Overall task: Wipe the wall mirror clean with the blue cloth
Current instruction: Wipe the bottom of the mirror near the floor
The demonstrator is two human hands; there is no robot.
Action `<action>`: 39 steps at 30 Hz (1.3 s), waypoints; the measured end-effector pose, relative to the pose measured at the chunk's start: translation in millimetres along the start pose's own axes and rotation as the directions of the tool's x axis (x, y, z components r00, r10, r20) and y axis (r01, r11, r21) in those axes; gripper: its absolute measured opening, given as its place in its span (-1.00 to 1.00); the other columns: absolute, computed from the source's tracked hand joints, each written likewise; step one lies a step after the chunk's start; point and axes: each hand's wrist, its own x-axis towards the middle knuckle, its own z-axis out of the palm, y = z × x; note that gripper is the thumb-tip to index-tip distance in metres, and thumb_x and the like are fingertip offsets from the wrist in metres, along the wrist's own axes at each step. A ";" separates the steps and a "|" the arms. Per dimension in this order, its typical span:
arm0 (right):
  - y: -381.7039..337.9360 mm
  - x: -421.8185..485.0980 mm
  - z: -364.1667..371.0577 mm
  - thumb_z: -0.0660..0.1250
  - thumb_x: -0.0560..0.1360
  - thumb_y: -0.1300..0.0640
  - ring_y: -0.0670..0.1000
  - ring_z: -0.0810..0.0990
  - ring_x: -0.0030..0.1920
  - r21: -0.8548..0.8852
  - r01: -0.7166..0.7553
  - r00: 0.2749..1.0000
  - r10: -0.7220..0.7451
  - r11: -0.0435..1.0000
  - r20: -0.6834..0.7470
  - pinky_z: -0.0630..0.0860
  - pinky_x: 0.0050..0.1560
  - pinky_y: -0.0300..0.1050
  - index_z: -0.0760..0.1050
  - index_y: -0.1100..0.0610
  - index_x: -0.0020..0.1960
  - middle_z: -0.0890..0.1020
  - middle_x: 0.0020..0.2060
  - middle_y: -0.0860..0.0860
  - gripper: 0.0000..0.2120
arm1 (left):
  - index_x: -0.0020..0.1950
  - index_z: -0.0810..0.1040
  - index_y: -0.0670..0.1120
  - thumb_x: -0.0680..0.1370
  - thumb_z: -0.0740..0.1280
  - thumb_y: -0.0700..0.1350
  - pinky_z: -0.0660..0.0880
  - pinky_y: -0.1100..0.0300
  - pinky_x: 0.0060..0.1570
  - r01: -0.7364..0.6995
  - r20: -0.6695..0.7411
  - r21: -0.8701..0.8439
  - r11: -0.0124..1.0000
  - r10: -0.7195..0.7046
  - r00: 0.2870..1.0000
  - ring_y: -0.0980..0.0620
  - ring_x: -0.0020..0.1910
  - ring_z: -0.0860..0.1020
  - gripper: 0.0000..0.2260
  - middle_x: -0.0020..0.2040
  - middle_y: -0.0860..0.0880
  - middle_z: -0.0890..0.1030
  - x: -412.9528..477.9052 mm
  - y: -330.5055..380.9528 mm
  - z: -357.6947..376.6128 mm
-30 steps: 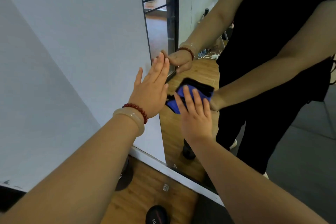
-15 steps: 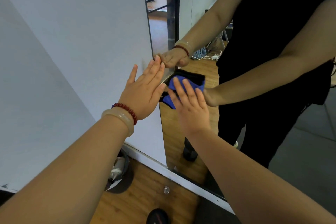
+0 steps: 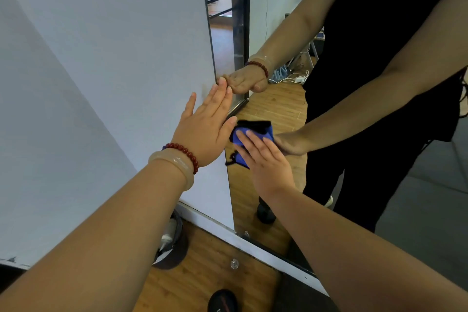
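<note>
**Wiping under way at the mirror's left edge; how much was clean could not be read**

Head view: the right hand (image 3: 268,162) lay flat on the blue cloth (image 3: 238,135), its fingers straight and spread over the bunched fabric, pressing it against the wall mirror (image 3: 278,109) rather than curling round it. The cloth sat on the glass just beside the mirror's left edge, at about mid-height of the part in view.

The left hand (image 3: 205,132) was open too, palm and straight fingers flat on the white wall (image 3: 114,45) next to that edge and holding nothing. Its thumb lay close to the cloth. A red bead bracelet (image 3: 183,151) and a pale bangle (image 3: 174,167) circled that wrist.

As a judgement, the task was in its wiping step, with cloth and glass already in contact. The glass showed no clear smears or streaks in this 1 view, so wiped and unwiped parts could not be told apart. The glass above and to the right of the cloth probably remained to be covered.
</note>
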 end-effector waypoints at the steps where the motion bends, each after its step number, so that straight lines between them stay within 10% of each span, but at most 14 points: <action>1: -1.6 -6.1 3.3 -0.07 0.65 0.09 0.10 -0.68 0.29 0.007 0.013 0.999 -0.013 1.000 0.038 -0.66 0.29 0.04 -0.55 0.12 0.45 -0.67 0.29 0.10 -0.33 | 0.59 -0.15 -0.07 0.50 -0.38 0.19 -0.28 0.03 0.47 0.005 0.005 0.000 1.000 -0.005 1.000 0.18 0.50 -0.22 -0.32 0.57 0.02 -0.23 -0.7 0.5 -0.3; 8: 28.9 -11.6 -24.1 0.13 0.55 0.14 0.03 -0.56 0.43 0.194 -0.230 0.930 0.274 0.953 -0.244 -0.57 0.40 -0.02 -0.25 0.03 0.53 -0.54 0.42 0.04 -0.29 | 0.59 -0.15 -0.10 0.67 -0.11 0.06 -0.20 0.02 0.50 0.090 0.025 -0.128 0.988 -0.087 0.996 0.04 0.56 -0.16 -0.47 0.58 -0.03 -0.24 -3.1 19.2 3.6; 16: 32.2 -80.3 39.2 0.19 0.59 0.08 -0.03 -0.69 0.33 0.140 -0.305 0.952 0.307 0.942 0.008 -0.69 0.28 -0.01 -0.33 -0.09 0.49 -0.54 0.40 -0.03 -0.24 | 0.59 -0.16 -0.10 0.67 -0.08 0.08 -0.17 0.00 0.51 0.148 0.011 -0.259 0.954 -0.151 0.988 0.03 0.57 -0.11 -0.45 0.58 -0.05 -0.27 -10.6 53.5 18.3; 21: 60.1 -53.0 -10.3 0.34 0.53 0.03 0.13 -0.01 0.52 0.291 -0.368 0.748 0.468 0.883 -0.471 -0.32 0.49 0.01 0.16 -0.05 0.54 0.06 0.52 0.06 -0.36 | 0.58 -0.17 -0.10 0.68 -0.05 0.03 -0.24 0.09 0.48 0.063 -0.011 -0.297 0.953 -0.069 0.998 0.02 0.56 -0.20 -0.47 0.57 -0.07 -0.28 -19.6 92.6 35.6; 29: 77.0 -141.4 62.8 0.37 0.51 0.09 0.17 0.08 0.48 0.235 -0.482 0.772 0.536 0.844 -0.341 -0.27 0.50 0.04 0.14 -0.02 0.52 0.16 0.51 0.12 -0.33 | 0.57 -0.20 -0.05 0.63 -0.19 0.12 -0.38 0.13 0.42 -0.090 -0.068 -0.206 0.974 0.077 0.995 0.11 0.50 -0.33 -0.45 0.54 0.01 -0.32 -23.1 122.3 42.0; 35: 114.8 -116.6 9.1 0.13 0.58 0.03 0.27 -0.10 0.52 0.448 -0.582 0.524 0.735 0.678 -0.431 -0.31 0.48 0.13 0.05 0.05 0.57 0.07 0.52 0.29 -0.41 | 0.56 -0.23 -0.04 0.64 -0.12 0.08 -0.41 0.10 0.45 -0.245 -0.151 -0.106 0.964 0.228 0.962 0.04 0.52 -0.32 -0.46 0.53 0.00 -0.32 -15.8 163.0 28.0; 39: 135.8 -146.0 27.4 0.12 0.57 0.01 0.24 -0.03 0.51 0.334 -0.526 0.628 0.623 0.782 -0.467 -0.28 0.49 0.11 0.05 0.04 0.56 0.05 0.52 0.20 -0.40 | 0.54 -0.24 -0.01 0.65 -0.12 0.08 -0.32 0.04 0.50 -0.327 -0.188 -0.104 0.939 0.304 0.934 0.03 0.54 -0.28 -0.48 0.54 0.02 -0.29 -15.5 191.9 20.3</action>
